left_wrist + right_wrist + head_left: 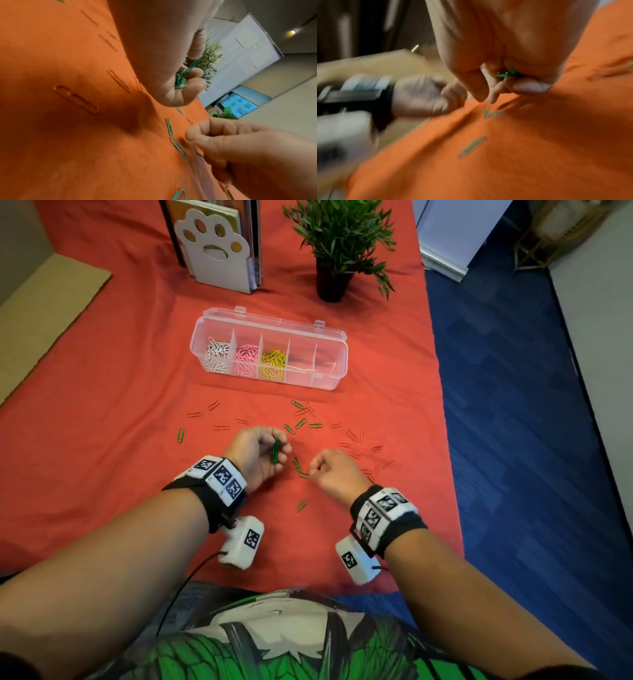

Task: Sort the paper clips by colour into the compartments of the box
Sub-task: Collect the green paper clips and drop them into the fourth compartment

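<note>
A clear box (329, 381) stands open on the red cloth. Its left three compartments hold white clips (216, 354), pink clips (246, 358) and yellow clips (273, 362); the two on the right show no clips. Green clips (300, 423) and orange clips (221, 427) lie scattered in front of it. My left hand (274, 448) grips a bunch of green clips (181, 79). My right hand (317, 470) is curled over more green clips (508, 73), its fingertips just beside two green clips (180, 148) on the cloth.
A potted plant (337, 244) and a paw-shaped white book holder (219, 251) stand behind the box. The table's right edge drops to a blue floor (513, 405). A cardboard sheet (41, 313) lies at the far left.
</note>
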Demonstrator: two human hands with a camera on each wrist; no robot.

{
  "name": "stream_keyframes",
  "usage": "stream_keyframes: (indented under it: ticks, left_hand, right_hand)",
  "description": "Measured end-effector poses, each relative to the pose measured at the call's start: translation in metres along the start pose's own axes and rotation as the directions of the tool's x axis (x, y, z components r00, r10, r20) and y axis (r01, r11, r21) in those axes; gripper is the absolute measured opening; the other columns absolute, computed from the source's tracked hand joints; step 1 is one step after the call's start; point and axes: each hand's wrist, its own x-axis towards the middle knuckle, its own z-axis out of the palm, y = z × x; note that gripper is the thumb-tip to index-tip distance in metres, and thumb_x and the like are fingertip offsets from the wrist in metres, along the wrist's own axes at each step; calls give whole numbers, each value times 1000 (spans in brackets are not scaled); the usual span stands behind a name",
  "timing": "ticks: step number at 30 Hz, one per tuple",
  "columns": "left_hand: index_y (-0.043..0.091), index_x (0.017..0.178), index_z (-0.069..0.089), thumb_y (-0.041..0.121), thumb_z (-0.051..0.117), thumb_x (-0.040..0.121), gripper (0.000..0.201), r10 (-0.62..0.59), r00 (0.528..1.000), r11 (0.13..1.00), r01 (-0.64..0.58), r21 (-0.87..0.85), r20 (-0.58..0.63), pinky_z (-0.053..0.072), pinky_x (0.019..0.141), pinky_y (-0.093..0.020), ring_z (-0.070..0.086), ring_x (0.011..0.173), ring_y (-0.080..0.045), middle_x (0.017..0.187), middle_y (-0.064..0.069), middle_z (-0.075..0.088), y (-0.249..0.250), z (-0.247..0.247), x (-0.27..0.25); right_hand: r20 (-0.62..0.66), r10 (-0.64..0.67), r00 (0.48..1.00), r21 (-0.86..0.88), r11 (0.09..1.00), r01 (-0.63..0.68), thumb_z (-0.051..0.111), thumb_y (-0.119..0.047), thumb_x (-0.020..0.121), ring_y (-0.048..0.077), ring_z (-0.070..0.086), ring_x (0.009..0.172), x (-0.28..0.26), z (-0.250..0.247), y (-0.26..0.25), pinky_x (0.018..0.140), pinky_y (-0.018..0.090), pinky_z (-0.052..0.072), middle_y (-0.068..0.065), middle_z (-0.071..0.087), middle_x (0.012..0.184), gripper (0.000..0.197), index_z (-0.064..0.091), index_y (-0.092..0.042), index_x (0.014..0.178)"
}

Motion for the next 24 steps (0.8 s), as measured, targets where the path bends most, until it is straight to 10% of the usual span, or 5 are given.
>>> stream_keyframes:
  ticks: [5,11,15,19,24]
  left_hand:
    - [16,70,58,8,42,84,22,142,986,964,-116,241,-93,35,40,-15,39,49,-11,55,2,47,-2,5,3]
    - [20,104,69,23,64,82,22,351,906,3,-256,967,239,41,76,-26,59,81,-21,86,-6,63,-16,1,10]
    - [16,99,66,22,61,83,17,335,894,-139,-264,954,296,42,86,-32,58,98,-29,102,-11,60,-25,0,14]
    - [9,92,62,18,53,88,14,381,892,-22,-255,967,244,38,85,-33,56,97,-30,99,-15,61,-27,-3,14]
    - [15,64,45,18,40,80,16,110,985,882,-36,470,-130,30,42,-20,42,41,-14,55,-3,46,-9,-4,2]
  right_hand:
    - [-24,-196,980,-492,856,159,53,-12,81,35,50,99,-7,20,-1,83,44,45,14,48,106,19,51,-8,100]
    - [95,-213,973,-459,858,232,49,-7,82,34,51,98,-17,11,13,85,43,44,13,50,103,15,54,-8,97]
    - [198,-259,945,-369,874,317,52,-8,84,32,54,95,-32,12,18,84,45,46,12,53,99,11,54,-12,94]
    - [236,-344,909,-512,751,417,47,-8,87,34,51,97,-46,25,15,81,43,44,14,51,102,16,50,-8,103]
    - [199,-365,909,-585,700,409,40,-2,85,33,46,102,-53,28,6,83,44,42,14,46,108,20,48,-7,103]
